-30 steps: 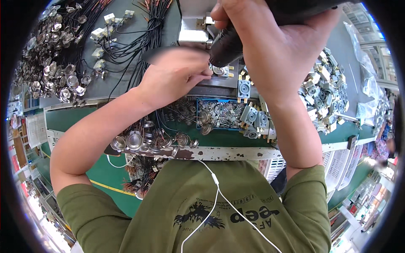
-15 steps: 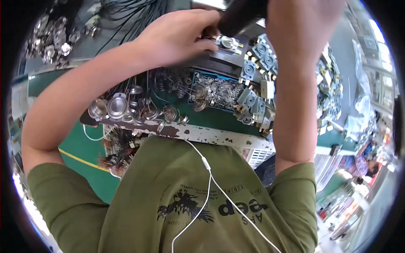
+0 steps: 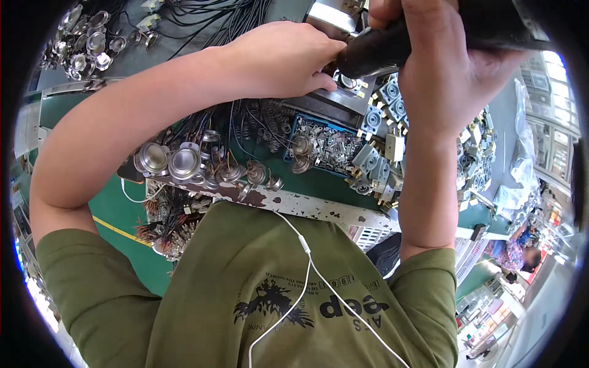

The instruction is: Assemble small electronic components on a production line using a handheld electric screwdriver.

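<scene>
My right hand (image 3: 438,80) is wrapped round a thick black handheld tool (image 3: 380,52) whose exact kind I cannot tell. The tool's rounded end points left, toward the fingertips of my left hand (image 3: 279,58). Those fingers are pinched together at a metal block fixture (image 3: 340,104); what they hold is hidden behind them and the tool. Just below the tool's end, a small round metal part (image 3: 348,81) sits on the fixture. Grey square blocks with round centres (image 3: 372,119) lie to the fixture's right.
A blue tray (image 3: 325,122) of small metal pieces stands near the bench's chipped white edge (image 3: 307,205). Round metal cups with wires (image 3: 184,162) line that edge. Black cables (image 3: 227,18) and more metal discs (image 3: 95,43) lie far left. Clear plastic (image 3: 518,159) lies at right.
The black tool has swung from a tilted pose to a flatter one, its rounded end nearer the left fingertips. My right hand has shifted slightly right and down; the left has moved slightly right.
</scene>
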`<state>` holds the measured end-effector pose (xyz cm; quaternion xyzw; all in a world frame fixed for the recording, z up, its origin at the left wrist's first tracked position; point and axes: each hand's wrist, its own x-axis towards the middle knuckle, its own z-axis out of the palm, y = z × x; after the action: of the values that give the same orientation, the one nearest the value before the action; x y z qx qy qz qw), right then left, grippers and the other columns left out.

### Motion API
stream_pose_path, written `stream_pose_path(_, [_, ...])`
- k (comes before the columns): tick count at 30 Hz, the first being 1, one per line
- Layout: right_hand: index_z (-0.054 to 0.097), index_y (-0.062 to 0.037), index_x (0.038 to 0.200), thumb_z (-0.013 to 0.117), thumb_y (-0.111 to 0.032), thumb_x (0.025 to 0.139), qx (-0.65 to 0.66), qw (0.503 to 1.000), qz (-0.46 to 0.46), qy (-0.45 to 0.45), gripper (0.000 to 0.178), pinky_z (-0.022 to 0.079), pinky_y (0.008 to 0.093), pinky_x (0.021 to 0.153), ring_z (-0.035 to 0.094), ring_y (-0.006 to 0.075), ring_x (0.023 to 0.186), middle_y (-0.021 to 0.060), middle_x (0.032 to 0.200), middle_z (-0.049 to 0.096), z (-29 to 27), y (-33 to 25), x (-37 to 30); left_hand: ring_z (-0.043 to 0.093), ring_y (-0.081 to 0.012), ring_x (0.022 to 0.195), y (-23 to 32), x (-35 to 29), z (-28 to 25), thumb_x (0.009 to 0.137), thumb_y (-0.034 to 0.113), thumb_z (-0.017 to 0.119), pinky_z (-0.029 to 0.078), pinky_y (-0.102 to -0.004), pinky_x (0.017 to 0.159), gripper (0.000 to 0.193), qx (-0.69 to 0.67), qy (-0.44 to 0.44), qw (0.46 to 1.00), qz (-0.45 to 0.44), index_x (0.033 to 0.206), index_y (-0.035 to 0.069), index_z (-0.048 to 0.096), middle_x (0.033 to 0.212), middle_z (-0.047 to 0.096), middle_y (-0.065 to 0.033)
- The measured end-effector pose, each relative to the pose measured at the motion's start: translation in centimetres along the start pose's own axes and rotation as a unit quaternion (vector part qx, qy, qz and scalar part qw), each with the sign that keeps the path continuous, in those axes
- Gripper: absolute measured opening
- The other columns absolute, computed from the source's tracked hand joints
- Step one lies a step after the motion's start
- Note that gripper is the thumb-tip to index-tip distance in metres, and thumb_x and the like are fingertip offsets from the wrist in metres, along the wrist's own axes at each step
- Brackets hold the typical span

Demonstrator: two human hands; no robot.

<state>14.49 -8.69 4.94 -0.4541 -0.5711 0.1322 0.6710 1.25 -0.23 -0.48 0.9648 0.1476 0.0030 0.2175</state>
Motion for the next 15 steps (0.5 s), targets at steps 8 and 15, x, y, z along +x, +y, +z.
stream_pose_path(8, [0.067,0.0019,0.108,0.080,-0.014,0.089,-0.022,0.996,-0.057,0.070,0.028,0.055,0.0245,0.055,0.066,0.0112,0.062,0.0071,0.081,0.070,-2.0,-1.6,2.1,0.070,-0.0322,0.093,-0.7,-0.7,1.3,0.090,0.030,0.074,0.057,-0.0449,0.078,0.030,0.030,0.091,0.992,0.085,0.108,0.007,0.069,0.100,0.070,-0.0110])
stream_pose_path(15, [0.065,-0.0001,0.104,0.076,-0.037,0.093,-0.153,0.980,-0.005,0.125,0.040,0.054,0.0259,0.055,0.063,0.0124,0.058,0.0072,0.077,0.066,-7.3,-2.7,3.0,0.070,-0.0290,0.089,-0.2,0.1,0.1,0.085,0.020,0.075,0.056,-0.0416,0.074,0.028,0.046,0.095,0.974,0.201,0.112,0.014,0.069,0.098,0.066,-0.0071])
